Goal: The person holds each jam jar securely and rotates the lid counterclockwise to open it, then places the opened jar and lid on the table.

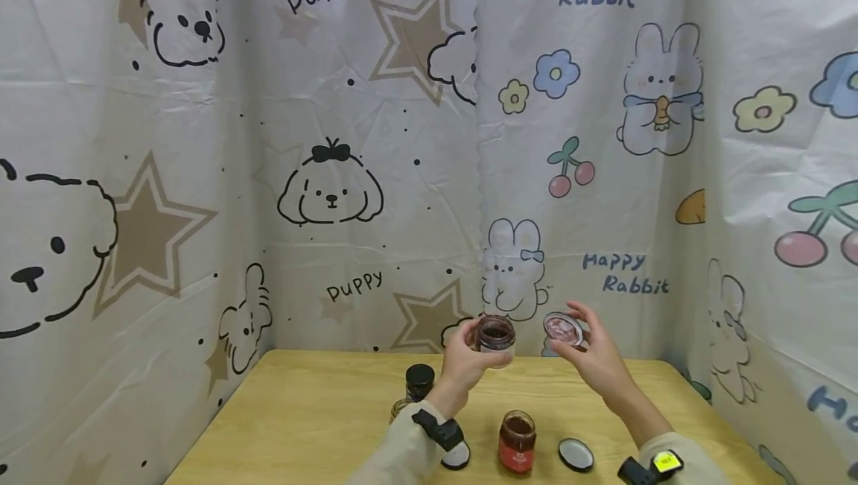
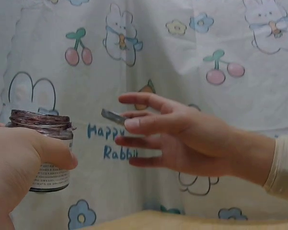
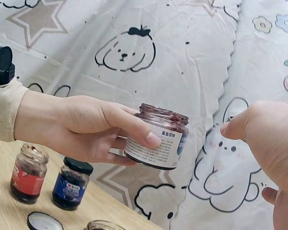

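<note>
My left hand [image 1: 465, 367] grips an uncapped glass jar [image 1: 497, 337] round its side, thumb across the white label. Dark red jam smears the jar's threaded neck, best seen in the right wrist view, where the jar [image 3: 156, 136] is slightly tilted. Off to the right, my right hand [image 1: 599, 358] pinches a round lid [image 1: 563, 329] by its edge, its jam-stained inner face showing in the head view. In the left wrist view the lid [image 2: 114, 117] appears edge-on between thumb and fingers, apart from the jar.
On the wooden table [image 1: 322, 410] stand an uncapped jar with a red label [image 1: 518, 442] and a black-capped jar [image 1: 420, 382] with a blue label. Two loose lids, one by my left wrist [image 1: 456, 457] and another lid [image 1: 576, 455], lie there. A printed curtain [image 1: 415, 172] surrounds the table.
</note>
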Motion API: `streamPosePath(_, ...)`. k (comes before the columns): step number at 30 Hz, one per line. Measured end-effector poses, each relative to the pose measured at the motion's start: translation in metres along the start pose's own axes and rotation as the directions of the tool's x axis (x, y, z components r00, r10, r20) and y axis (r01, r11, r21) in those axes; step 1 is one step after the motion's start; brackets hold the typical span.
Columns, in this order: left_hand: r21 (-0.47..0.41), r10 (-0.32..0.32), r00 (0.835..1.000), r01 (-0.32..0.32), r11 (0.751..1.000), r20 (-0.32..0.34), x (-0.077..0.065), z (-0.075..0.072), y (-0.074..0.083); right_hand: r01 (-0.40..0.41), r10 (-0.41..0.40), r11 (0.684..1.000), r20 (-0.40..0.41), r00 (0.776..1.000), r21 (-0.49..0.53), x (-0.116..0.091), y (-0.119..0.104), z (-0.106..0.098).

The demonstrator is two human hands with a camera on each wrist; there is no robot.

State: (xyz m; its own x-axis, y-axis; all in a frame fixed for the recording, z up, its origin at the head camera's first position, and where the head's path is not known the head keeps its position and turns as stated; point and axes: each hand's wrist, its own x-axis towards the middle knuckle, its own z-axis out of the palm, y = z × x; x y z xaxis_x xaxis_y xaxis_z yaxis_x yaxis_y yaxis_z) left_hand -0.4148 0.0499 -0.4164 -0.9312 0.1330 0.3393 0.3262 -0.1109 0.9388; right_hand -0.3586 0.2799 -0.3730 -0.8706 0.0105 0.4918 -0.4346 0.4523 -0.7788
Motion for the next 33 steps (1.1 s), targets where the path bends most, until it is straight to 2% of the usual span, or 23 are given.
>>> streamPosePath(5,0.033,-0.007,0.999,0.008,0.999,-0.052,0.005,0.009,-0.02,-0.035,0.035,0.999,-0.01,0.999,-0.026,0.005,0.014,0.003)
streamPosePath(9,0.061,-0.034,0.997,0.038,0.997,-0.068,0.007,0.016,-0.029,-0.064,0.064,0.997,-0.016,0.998,-0.05,0.006,0.024,0.005)
streamPosePath(13,0.101,-0.053,0.996,0.061,0.993,-0.073,0.009,0.022,-0.036,-0.086,0.084,0.994,-0.019,0.996,-0.061,0.007,0.035,0.008)
streamPosePath(19,0.177,-0.074,0.995,0.085,0.981,-0.067,0.011,0.025,-0.054,-0.121,0.121,0.991,-0.008,0.993,-0.058,-0.001,0.057,0.017)
streamPosePath(27,0.247,-0.06,0.996,0.076,0.966,-0.07,0.009,0.027,-0.081,-0.151,0.15,0.983,-0.019,0.989,-0.104,-0.013,0.084,0.029)
streamPosePath(33,0.228,-0.102,0.993,0.111,0.967,-0.053,0.007,0.03,-0.101,-0.178,0.178,0.975,-0.014,0.984,-0.133,-0.017,0.102,0.038)
